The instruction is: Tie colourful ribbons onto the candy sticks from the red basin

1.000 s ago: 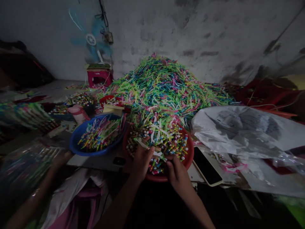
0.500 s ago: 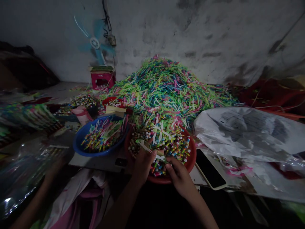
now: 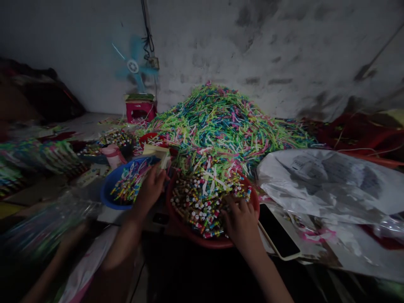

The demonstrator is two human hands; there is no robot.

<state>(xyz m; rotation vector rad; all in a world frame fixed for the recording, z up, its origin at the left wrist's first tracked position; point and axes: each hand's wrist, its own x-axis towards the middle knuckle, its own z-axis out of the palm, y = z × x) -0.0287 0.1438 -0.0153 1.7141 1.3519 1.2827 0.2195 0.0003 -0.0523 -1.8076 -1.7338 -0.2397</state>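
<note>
My left hand (image 3: pixel 151 185) is over the right rim of a blue bowl (image 3: pixel 109 201), its fingers curled together beside a pale yellow card stack (image 3: pixel 153 150). What those fingers grip is blurred in the dim light. My right hand (image 3: pixel 241 216) reaches into a red bowl (image 3: pixel 208 243), fingers bent and apart, touching short colourful banded sticks (image 3: pixel 202 208) with white ends. White strips (image 3: pixel 213 179) lie crossed on top of these sticks. More banded sticks with ribbons (image 3: pixel 128 183) lie in the blue bowl.
A tall heap of colourful ribboned sticks (image 3: pixel 221 118) stands against the wall. Right lie a phone (image 3: pixel 279 231) and a white plastic bag (image 3: pixel 315 181). Behind left are a pink bottle (image 3: pixel 113 156) and a fan (image 3: pixel 132 66) above a pink stool (image 3: pixel 140 110). Another person's arm (image 3: pixel 67 248) is at left.
My hands have moved apart from above the red bowl. The left went left to the card stack; the right shifted slightly right and down into the sticks. The other person's arm moved.
</note>
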